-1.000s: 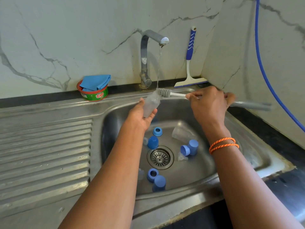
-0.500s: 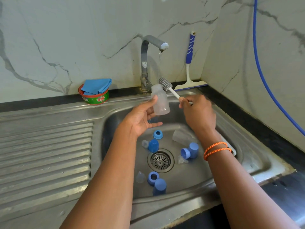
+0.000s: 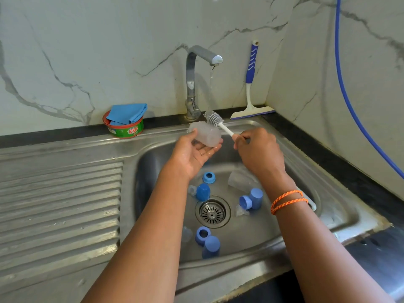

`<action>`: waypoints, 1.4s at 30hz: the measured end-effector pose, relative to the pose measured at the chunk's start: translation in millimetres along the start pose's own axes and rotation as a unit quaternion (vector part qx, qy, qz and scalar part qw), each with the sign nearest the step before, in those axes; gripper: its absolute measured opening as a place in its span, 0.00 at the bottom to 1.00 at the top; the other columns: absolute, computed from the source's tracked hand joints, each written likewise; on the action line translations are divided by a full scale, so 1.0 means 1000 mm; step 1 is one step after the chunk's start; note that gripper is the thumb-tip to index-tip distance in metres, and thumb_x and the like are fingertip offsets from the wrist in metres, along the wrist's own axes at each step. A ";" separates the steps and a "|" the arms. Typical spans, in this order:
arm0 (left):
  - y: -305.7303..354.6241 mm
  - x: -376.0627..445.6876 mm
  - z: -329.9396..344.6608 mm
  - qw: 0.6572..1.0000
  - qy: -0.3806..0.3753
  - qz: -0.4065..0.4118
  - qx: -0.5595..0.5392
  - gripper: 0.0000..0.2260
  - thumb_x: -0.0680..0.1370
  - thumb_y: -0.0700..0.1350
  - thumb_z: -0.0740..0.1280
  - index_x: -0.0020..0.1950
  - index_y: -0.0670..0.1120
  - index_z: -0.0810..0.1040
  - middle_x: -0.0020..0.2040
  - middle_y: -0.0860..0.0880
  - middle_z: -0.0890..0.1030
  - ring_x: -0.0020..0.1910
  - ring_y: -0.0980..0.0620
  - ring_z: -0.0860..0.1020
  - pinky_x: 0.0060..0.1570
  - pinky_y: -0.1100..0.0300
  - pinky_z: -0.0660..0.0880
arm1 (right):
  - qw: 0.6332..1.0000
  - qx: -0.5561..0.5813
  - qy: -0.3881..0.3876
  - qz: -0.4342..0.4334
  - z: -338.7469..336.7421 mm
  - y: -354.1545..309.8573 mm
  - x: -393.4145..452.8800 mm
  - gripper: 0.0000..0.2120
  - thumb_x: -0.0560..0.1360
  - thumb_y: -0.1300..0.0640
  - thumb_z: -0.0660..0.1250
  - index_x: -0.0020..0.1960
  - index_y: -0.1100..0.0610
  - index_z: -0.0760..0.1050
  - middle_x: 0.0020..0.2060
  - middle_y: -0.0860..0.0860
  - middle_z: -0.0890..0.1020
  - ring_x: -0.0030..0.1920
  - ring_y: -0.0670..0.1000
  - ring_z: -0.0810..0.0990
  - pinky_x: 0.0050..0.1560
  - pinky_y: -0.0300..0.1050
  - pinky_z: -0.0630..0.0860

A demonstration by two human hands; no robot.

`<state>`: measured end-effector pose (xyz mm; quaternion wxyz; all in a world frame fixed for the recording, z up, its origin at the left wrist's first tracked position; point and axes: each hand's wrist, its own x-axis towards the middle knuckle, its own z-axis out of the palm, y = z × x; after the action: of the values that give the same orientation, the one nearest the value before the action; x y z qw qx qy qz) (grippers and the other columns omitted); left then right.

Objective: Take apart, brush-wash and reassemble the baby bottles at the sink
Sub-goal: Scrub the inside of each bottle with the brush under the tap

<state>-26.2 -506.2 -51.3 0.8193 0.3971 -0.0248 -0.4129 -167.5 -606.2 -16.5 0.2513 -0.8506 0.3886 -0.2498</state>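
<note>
The left hand [image 3: 194, 153] cradles a clear bottle [image 3: 205, 134] on its upturned palm, thumb curled against the near side. The bottle lies on its side, long axis running left to right; which end is the mouth cannot be told through the blur. The right hand [image 3: 258, 153] is closed round the white handle of the brush [image 3: 215, 120], whose bristled head sits just beyond the bottle's far right end, outside it, under the stream from the tap [image 3: 196, 62]. From the right hand, the bottle lies just to the left and slightly farther away; the brush shaft slants up and left toward it. Judging from this, the brush must swing round to line up with the bottle's axis before it can enter. Below both hands, blue caps [image 3: 251, 199] and another bottle lie loose in the sink [image 3: 328, 215].
</note>
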 end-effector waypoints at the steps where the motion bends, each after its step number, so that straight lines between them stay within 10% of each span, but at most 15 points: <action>1: 0.000 -0.003 0.002 1.000 -0.011 -0.014 0.009 0.20 0.86 0.49 0.63 0.73 0.37 0.69 0.60 0.31 0.82 0.57 0.35 0.85 0.54 0.44 0.84 | 1.000 -0.004 0.009 0.003 0.001 0.000 0.000 0.15 0.84 0.47 0.63 0.46 0.52 0.84 0.40 0.54 0.81 0.40 0.59 0.79 0.37 0.47 0.70; 6: -0.001 -0.010 0.011 0.997 -0.039 -0.025 0.060 0.22 0.84 0.51 0.67 0.73 0.40 0.71 0.61 0.33 0.83 0.54 0.37 0.86 0.50 0.46 0.85 | 0.999 -0.009 0.030 0.019 -0.001 0.002 0.000 0.18 0.84 0.44 0.63 0.44 0.53 0.82 0.41 0.56 0.81 0.42 0.62 0.80 0.43 0.52 0.78; 11: -0.004 0.000 0.007 0.931 0.030 0.162 0.324 0.25 0.76 0.39 0.77 0.70 0.53 0.76 0.63 0.50 0.80 0.59 0.46 0.82 0.52 0.44 0.85 | 0.999 -0.007 0.020 0.042 -0.003 0.007 -0.001 0.16 0.84 0.45 0.64 0.47 0.53 0.84 0.43 0.56 0.82 0.44 0.63 0.80 0.43 0.50 0.75; 15: -0.004 -0.005 0.005 0.946 0.052 0.176 0.266 0.23 0.75 0.35 0.76 0.68 0.49 0.77 0.58 0.48 0.83 0.57 0.47 0.83 0.50 0.47 0.85 | 0.999 -0.002 0.005 0.048 -0.003 0.005 -0.004 0.15 0.83 0.45 0.65 0.46 0.53 0.84 0.42 0.55 0.82 0.43 0.61 0.80 0.43 0.48 0.72; 26: -0.001 -0.016 0.010 0.912 0.046 0.188 0.361 0.17 0.85 0.61 0.59 0.73 0.61 0.73 0.60 0.49 0.82 0.49 0.49 0.85 0.40 0.58 0.76 | 0.999 0.007 -0.012 0.045 0.003 0.005 -0.008 0.15 0.84 0.44 0.65 0.46 0.51 0.83 0.41 0.53 0.83 0.41 0.57 0.81 0.45 0.53 0.80; 35: 0.024 -0.026 -0.001 0.903 0.086 0.270 0.322 0.32 0.69 0.39 0.81 0.68 0.59 0.76 0.63 0.53 0.76 0.60 0.56 0.76 0.51 0.63 0.75 | 0.995 -0.064 -0.041 0.059 0.008 0.004 -0.011 0.15 0.84 0.44 0.65 0.52 0.54 0.82 0.46 0.54 0.82 0.44 0.58 0.81 0.45 0.52 0.79; 42: 0.037 -0.042 -0.007 0.917 0.050 0.271 0.288 0.28 0.66 0.30 0.77 0.62 0.50 0.83 0.55 0.50 0.86 0.54 0.55 0.82 0.42 0.70 0.76 | 0.987 -0.162 -0.001 0.017 0.015 -0.012 -0.029 0.17 0.85 0.45 0.61 0.58 0.56 0.80 0.52 0.57 0.83 0.51 0.61 0.82 0.49 0.52 0.77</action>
<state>-26.4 -460.0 -19.0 0.7501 0.6140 -0.2084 -0.1296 -168.2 -573.0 -26.2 0.1145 -0.8735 0.4384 -0.1782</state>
